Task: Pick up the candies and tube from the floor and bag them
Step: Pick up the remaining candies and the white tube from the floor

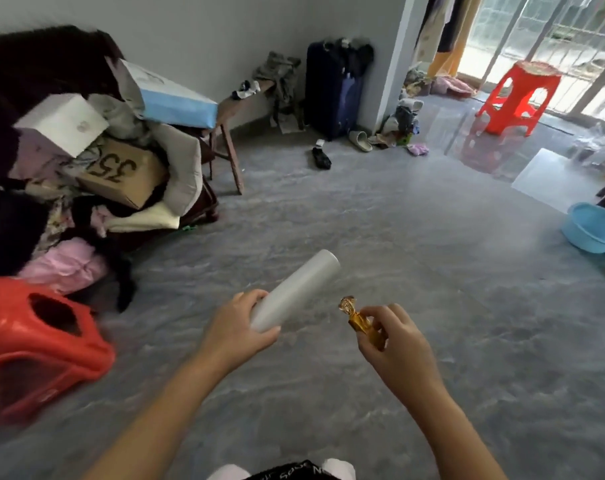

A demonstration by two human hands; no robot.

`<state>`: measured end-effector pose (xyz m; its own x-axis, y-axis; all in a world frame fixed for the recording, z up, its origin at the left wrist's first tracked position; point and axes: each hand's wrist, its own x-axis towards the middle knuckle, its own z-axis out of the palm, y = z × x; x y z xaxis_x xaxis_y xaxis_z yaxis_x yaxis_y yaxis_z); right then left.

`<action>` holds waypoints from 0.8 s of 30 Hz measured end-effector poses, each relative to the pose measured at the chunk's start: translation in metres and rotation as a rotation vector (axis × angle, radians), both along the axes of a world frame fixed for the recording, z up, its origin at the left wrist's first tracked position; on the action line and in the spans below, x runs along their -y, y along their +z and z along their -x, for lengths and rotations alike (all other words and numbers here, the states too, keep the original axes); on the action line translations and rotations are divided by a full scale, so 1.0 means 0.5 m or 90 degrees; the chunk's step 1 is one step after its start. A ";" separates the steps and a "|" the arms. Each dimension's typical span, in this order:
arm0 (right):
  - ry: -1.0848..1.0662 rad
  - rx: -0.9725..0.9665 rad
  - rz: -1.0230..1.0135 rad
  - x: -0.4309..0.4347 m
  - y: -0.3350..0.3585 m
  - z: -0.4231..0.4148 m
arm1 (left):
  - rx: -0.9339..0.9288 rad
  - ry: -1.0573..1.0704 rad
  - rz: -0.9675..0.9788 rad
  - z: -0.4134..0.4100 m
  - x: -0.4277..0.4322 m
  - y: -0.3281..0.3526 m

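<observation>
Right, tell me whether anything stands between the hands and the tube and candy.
Nothing does. The left hand grips the white tube and the right hand pinches a gold-wrapped candy, both held above the floor. No bag is plainly in view, so the way there cannot be judged.
</observation>
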<state>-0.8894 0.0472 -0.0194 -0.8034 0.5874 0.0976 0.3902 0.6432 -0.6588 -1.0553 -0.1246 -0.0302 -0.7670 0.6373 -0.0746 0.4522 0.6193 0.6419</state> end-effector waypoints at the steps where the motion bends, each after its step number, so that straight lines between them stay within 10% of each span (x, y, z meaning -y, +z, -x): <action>1: 0.024 0.002 0.003 0.032 0.006 0.030 | 0.007 0.026 -0.007 0.015 0.049 0.001; 24: 0.627 0.105 -0.027 0.868 0.003 0.634 | 0.090 0.756 -0.162 0.170 0.963 -0.049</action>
